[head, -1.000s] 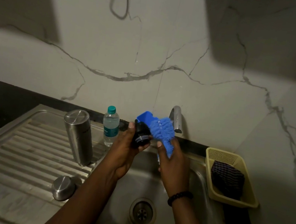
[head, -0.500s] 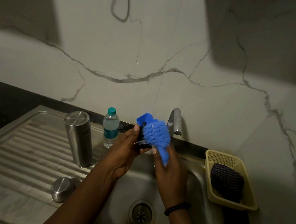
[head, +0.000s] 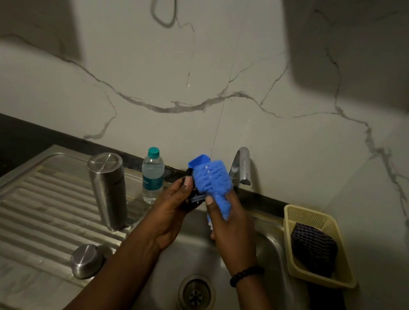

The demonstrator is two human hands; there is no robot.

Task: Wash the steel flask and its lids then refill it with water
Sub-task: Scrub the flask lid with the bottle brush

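Over the sink basin (head: 269, 247) my left hand (head: 172, 213) grips a small black inner lid (head: 193, 198), mostly hidden by my fingers. My right hand (head: 232, 228) holds a blue bristle brush (head: 212, 182) by its handle, with the bristles pressed against the lid. The steel flask (head: 108, 188) stands upside down on the ribbed drainboard (head: 31, 208) to the left. A round steel outer lid (head: 86, 260) lies on the drainboard in front of the flask.
A plastic water bottle (head: 152, 175) with a teal cap stands behind the flask at the wall. The tap (head: 241, 165) curves over the basin, with the drain (head: 196, 295) below. A yellow basket (head: 316, 248) holding a dark cloth sits right of the sink.
The brush head has turned and slid over the black lid, from beside it to covering it. Both hands have stayed over the basin.
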